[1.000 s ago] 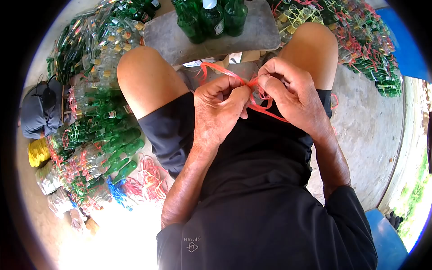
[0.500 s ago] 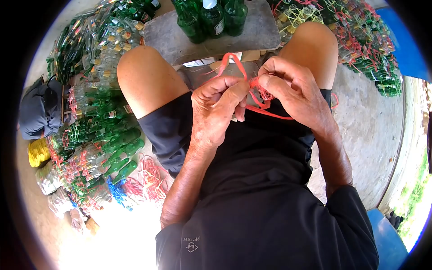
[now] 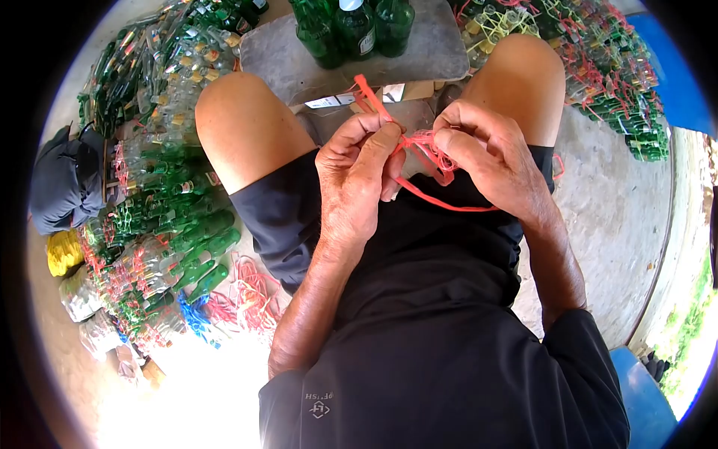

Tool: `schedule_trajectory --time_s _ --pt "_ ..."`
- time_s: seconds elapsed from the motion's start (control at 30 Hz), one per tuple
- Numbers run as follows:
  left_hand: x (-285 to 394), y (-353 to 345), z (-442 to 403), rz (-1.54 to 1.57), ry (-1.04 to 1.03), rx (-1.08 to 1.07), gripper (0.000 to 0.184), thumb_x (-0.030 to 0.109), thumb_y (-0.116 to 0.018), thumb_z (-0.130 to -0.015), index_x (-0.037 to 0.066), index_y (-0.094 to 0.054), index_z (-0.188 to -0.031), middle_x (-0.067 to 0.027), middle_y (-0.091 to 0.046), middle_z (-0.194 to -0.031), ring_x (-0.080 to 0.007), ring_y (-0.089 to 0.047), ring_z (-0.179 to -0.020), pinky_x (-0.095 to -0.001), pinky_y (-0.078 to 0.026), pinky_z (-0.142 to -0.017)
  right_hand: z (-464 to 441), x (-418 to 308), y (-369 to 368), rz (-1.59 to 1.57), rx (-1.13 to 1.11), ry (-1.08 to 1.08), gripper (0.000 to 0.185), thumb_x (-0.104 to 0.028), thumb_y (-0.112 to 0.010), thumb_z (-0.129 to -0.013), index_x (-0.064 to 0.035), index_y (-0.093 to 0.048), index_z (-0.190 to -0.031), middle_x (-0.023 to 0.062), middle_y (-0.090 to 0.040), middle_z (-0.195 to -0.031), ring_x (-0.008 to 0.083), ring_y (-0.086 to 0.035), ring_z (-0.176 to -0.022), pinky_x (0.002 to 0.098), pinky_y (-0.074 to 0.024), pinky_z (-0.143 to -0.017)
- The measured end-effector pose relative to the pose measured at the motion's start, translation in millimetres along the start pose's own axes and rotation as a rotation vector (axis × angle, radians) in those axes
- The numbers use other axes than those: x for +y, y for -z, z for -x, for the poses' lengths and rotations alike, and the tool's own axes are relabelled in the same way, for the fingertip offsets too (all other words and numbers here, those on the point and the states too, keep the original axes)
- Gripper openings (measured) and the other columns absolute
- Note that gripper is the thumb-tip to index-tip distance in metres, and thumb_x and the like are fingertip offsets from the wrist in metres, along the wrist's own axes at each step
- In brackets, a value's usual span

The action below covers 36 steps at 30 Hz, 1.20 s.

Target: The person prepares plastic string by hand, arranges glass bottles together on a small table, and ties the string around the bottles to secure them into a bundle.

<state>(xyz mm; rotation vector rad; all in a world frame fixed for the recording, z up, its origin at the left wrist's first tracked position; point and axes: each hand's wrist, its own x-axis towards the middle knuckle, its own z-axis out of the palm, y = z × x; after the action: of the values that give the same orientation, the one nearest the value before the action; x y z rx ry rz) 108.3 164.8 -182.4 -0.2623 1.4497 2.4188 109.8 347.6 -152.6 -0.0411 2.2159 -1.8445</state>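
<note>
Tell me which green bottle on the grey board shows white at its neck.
The middle green bottle: white shows at its neck, whereas the left bottle and the right bottle show only green glass.

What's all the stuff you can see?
red string: one tangle, red, middle
bench: one, grey, top
bench bottles: at least three, green, on it
left bottles: many, green and clear, left side
right bottles: many, green and clear, upper right
loose strands: one pile, pinkish red, lower left
blue strands: one bunch, blue, beside that pile
yellow bundle: one, yellow, far left
dark bundle: one, dark grey, above yellow bundle
blue objects: two, blue, right side
shirt: one, black, bottom middle
shorts: one pair, black, middle
knees: two, bare, below bench
left hand: one, bare, on string
right hand: one, bare, on string
</note>
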Motion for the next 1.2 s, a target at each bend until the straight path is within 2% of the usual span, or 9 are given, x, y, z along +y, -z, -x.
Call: schedule_trajectory --time_s 0.2,0.37,0.57,0.67,0.77,0.87,0.97,1.07,1.2 --pt "-18 -1 0 0.045 -0.136 0.075 0.007 0.008 -0.062 -0.099 0.002 -0.066 -0.097 0.0073 -0.049 -0.064 -0.0005 -0.035 -0.051 -0.0210 -0.028 -0.044 2 7 -2 -0.059 0.011 -0.015 0.014 -0.011 -0.057 -0.098 0.0011 -0.060 -0.093 -0.0006 -0.056 -0.071 0.0043 -0.048 -0.061 0.0224 -0.0405 -0.053" --pt "-16 2 6 -0.024 -0.131 0.078 0.008 0.008 -0.060 -0.100 0.004 -0.066 -0.096 0.0094 -0.042 -0.064 0.0000 -0.029 -0.052 -0.0211 -0.024 -0.048 7 6 -5 -0.178 0.062 -0.102 0.017 -0.015 -0.057 -0.098 0.0015 -0.060 -0.094 -0.0008 -0.056 -0.074 0.0041 -0.048 -0.063 0.0227 -0.0407 -0.053" --pt "-19 7 3 -0.022 -0.149 0.048 0.008 0.009 -0.061 -0.100 0.003 -0.066 -0.097 0.0094 -0.039 -0.061 -0.0009 -0.028 -0.051 -0.0220 -0.024 -0.046 7 7 0 -0.235 -0.107 -0.176 0.018 -0.017 -0.056 -0.099 -0.0004 -0.061 -0.095 -0.0025 -0.053 -0.074 0.0031 -0.047 -0.065 0.0223 -0.0440 -0.059" --pt "-18 8 4 0.039 -0.127 0.000 0.008 0.009 -0.061 -0.100 0.003 -0.067 -0.099 0.0094 -0.037 -0.060 -0.0016 -0.028 -0.049 -0.0228 -0.025 -0.045 8 -1 -4 -0.347 -0.128 -0.266 0.017 -0.018 -0.054 -0.097 -0.0010 -0.056 -0.094 -0.0054 -0.041 -0.069 0.0022 -0.033 -0.058 0.0207 -0.0262 -0.050" --pt "-19 9 8 0.026 -0.144 0.012 0.008 0.009 -0.061 -0.100 0.003 -0.067 -0.100 0.0094 -0.037 -0.059 -0.0019 -0.028 -0.047 -0.0230 -0.026 -0.045 8 8 -5 -0.414 -0.078 -0.254 0.016 -0.016 -0.054 -0.097 -0.0005 -0.056 -0.095 -0.0059 -0.038 -0.068 0.0018 -0.031 -0.058 0.0204 -0.0242 -0.049" --pt "-18 10 9 0.054 -0.162 0.025 0.007 0.006 -0.062 -0.099 0.000 -0.065 -0.097 0.0070 -0.045 -0.059 -0.0017 -0.033 -0.047 -0.0231 -0.029 -0.044 10 13 0 -0.494 -0.143 -0.296 0.019 -0.021 -0.056 -0.098 -0.0032 -0.060 -0.092 -0.0061 -0.045 -0.069 0.0012 -0.034 -0.058 0.0215 -0.0268 -0.049" --pt "-15 10 11 0.051 -0.154 0.040 0.008 0.005 -0.063 -0.099 -0.001 -0.065 -0.093 0.0060 -0.048 -0.059 -0.0011 -0.035 -0.047 -0.0233 -0.030 -0.043 12 12 -4 -0.570 -0.145 -0.312 0.014 -0.013 -0.053 -0.097 -0.0002 -0.055 -0.094 -0.0053 -0.039 -0.069 0.0010 -0.030 -0.058 0.0192 -0.0217 -0.048" --pt "-13 11 15 0.041 -0.160 0.047 0.009 0.005 -0.063 -0.098 -0.001 -0.065 -0.092 0.0065 -0.047 -0.059 -0.0005 -0.034 -0.047 -0.0232 -0.029 -0.043 13 13 -5 -0.666 -0.158 -0.326 0.013 -0.012 -0.053 -0.096 0.0003 -0.055 -0.093 -0.0047 -0.040 -0.069 0.0006 -0.030 -0.057 0.0192 -0.0206 -0.047" --pt "-14 13 16 0.063 -0.170 0.032 0.009 0.005 -0.063 -0.098 0.000 -0.064 -0.091 0.0073 -0.047 -0.060 -0.0001 -0.033 -0.048 -0.0228 -0.027 -0.043 16 18 -4 -0.645 -0.153 -0.323 0.018 -0.020 -0.056 -0.098 -0.0033 -0.058 -0.091 -0.0074 -0.035 -0.064 0.0014 -0.027 -0.053 0.0220 -0.0192 -0.046"
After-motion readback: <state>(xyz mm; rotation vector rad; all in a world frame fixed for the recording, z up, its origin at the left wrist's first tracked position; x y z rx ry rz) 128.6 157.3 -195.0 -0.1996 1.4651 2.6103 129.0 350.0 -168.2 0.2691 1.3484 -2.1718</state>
